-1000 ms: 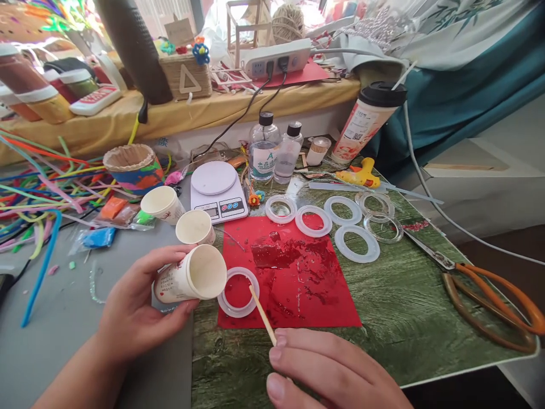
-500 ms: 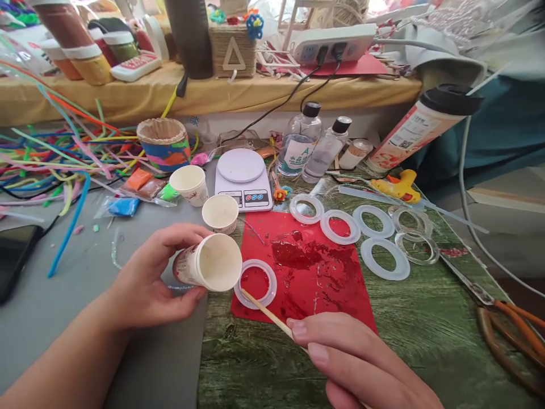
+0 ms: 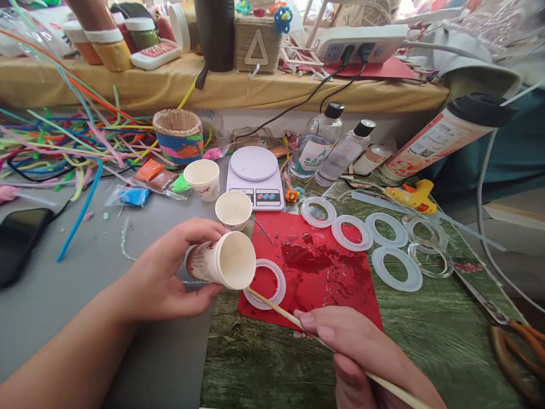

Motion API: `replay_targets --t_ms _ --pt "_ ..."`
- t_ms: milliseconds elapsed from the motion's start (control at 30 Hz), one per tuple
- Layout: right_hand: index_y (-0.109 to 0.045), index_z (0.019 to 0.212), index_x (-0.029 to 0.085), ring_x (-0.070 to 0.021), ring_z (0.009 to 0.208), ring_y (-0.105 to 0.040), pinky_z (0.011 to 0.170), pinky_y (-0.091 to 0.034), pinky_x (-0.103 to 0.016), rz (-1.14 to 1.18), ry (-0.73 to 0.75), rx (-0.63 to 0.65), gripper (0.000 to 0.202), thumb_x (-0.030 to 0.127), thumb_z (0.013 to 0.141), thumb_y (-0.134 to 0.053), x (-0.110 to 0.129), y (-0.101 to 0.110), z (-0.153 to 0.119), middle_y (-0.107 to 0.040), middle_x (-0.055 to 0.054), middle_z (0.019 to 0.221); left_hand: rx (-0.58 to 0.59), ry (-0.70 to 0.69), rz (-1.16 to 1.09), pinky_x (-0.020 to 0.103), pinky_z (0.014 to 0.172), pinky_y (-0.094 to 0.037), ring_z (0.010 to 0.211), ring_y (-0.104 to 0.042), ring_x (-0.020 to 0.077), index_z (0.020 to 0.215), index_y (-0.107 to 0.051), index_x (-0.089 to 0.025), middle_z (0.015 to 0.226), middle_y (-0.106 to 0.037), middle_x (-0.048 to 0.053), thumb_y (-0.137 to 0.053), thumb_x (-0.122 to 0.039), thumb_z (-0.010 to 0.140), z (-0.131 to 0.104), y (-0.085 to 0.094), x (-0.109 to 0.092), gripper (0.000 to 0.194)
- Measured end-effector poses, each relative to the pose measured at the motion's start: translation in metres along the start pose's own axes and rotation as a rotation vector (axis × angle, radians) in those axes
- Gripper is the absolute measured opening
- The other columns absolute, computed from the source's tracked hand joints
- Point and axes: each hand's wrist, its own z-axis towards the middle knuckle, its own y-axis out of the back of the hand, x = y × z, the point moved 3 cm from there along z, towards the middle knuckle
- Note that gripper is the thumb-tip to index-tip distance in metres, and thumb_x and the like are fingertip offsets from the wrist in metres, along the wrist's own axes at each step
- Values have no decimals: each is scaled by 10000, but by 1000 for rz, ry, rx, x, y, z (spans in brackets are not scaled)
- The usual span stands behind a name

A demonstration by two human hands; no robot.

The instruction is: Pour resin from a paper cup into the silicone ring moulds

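My left hand (image 3: 179, 278) is wrapped round a paper cup (image 3: 236, 261), tilted with its mouth toward me and to the right. Between the fingers of my right hand (image 3: 357, 346) is a thin wooden stick (image 3: 279, 308). Its tip reaches the left edge of a translucent ring mould (image 3: 281, 284), just below the cup's rim. That mould lies on a red sheet (image 3: 336, 278) smeared with a clear, shiny liquid. More ring moulds (image 3: 352, 233) lie at the sheet's far right corner and beyond it. Two other paper cups (image 3: 233, 210) stand behind the held one.
A white kitchen scale (image 3: 255, 179) stands behind the sheet, beside two clear bottles (image 3: 315, 153). Scissors (image 3: 506, 335), a yellow glue gun (image 3: 413, 196) and a leaning tumbler (image 3: 447, 136) are at right. Pipe cleaners (image 3: 46, 153) and a phone (image 3: 23, 241) are at left.
The whole view has shifted, so most things appear further right. The stick's tip has moved left along the mould, closer under the cup's rim. Both hands keep their hold.
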Motion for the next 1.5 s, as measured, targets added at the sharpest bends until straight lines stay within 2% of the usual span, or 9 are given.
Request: replay_targets --t_ms 133,233,333,467,700,967,1100,1300,1500 --pt "-864 1355 250 -270 1086 -957 965 -819 -382 19 -131 -138 267 121 1187 -703 -8 -8 -16 -955 -91 1164 20 -7 14 447 1094 -742 1267 -859 307 1489 -627 -389 1423 -836 64 -835 -209 912 -1 1 2 639" --pt "-887 1322 267 -223 1060 -947 978 -801 -323 84 -199 -267 234 175 1214 -700 -16 -13 -24 -954 -65 1139 34 13 26 460 1095 -739 1258 -850 312 1489 -614 -401 1426 -826 61 -818 -214 904 -1 2 3 648" --pt "-916 1234 268 -179 1014 -942 974 -779 -250 89 -305 -406 178 280 1233 -738 -23 -16 -27 -952 -50 1093 52 8 49 418 1094 -726 1265 -843 286 1485 -605 -384 1422 -817 60 -799 -216 921 -2 2 3 619" --pt "-926 1170 257 -188 929 -941 894 -793 -266 132 -409 -486 187 370 1222 -786 -30 -20 -30 -951 -62 1048 94 21 89 353 1087 -694 1294 -828 253 1486 -602 -344 1436 -803 69 -768 -195 936 -3 1 1 594" --pt "-920 1170 287 -148 953 -946 936 -775 -213 237 -489 -530 169 408 1212 -809 -37 -26 -33 -957 -20 1054 145 73 97 335 1077 -680 1288 -829 251 1486 -607 -331 1447 -801 60 -737 -208 931 -7 -2 3 583" --pt "-907 1174 267 -256 934 -946 865 -820 -389 239 -524 -545 153 402 1184 -834 -40 -27 -37 -946 -76 1056 217 83 99 284 948 -682 1168 -858 224 1454 -620 -349 1384 -830 30 -737 -180 883 -4 -4 -3 607" --pt "-925 1168 284 -235 922 -957 850 -821 -338 193 -500 -515 174 409 1203 -809 -37 -26 -33 -964 -62 1030 251 48 97 276 911 -679 1141 -866 225 1436 -616 -342 1349 -833 40 -727 -168 874 -1 -5 -7 599" --pt "-929 1174 336 -136 916 -955 900 -762 -168 119 -435 -476 191 442 1226 -779 -31 -23 -21 -973 4 1000 279 24 72 287 964 -685 1173 -865 223 1450 -615 -343 1351 -828 47 -701 -155 895 0 -9 -7 592" --pt "-922 1168 338 -180 908 -959 868 -805 -256 90 -428 -456 217 434 1239 -741 -30 -24 -21 -965 -5 1009 287 22 78 300 1008 -679 1202 -859 222 1453 -619 -360 1348 -838 37 -713 -181 928 1 -13 -6 563"
